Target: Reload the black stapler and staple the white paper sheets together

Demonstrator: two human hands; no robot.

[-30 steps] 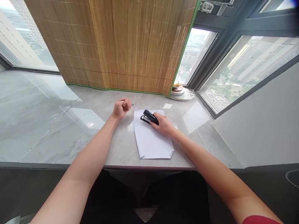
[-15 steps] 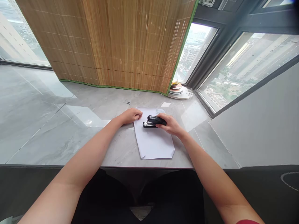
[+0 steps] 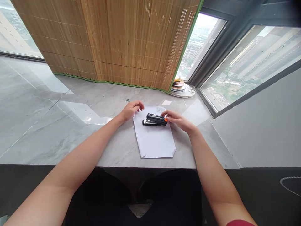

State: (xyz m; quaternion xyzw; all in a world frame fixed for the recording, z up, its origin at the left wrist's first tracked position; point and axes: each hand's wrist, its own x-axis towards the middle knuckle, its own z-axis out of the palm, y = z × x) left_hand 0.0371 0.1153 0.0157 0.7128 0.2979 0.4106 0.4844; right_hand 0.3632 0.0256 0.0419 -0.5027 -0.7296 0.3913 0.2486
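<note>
A black stapler (image 3: 155,120) with an orange patch at its rear end lies on a white sheet of paper (image 3: 156,142). Some folded corners show at the paper's near edge, and a small printed patch (image 3: 161,109) is at its far edge. Beside the stapler's rear end, my right hand (image 3: 177,120) has loosened, its fingers apart and close to the orange part; whether they touch it I cannot tell. At the paper's far left corner is my left hand (image 3: 133,110), fingers loosely bent and apart, holding nothing.
Small dark strips (image 3: 128,100) and a small white square (image 3: 166,102) lie on the grey marble-look ledge (image 3: 113,150). A stack of plates (image 3: 180,88) stands in the far corner. Behind the ledge hangs a bamboo blind (image 3: 113,44); windows (image 3: 254,69) and a wall (image 3: 265,131) bound the right.
My right hand has let go of the stapler and drawn back to the right. My left hand has opened from a closed fist. The view has shifted slightly.
</note>
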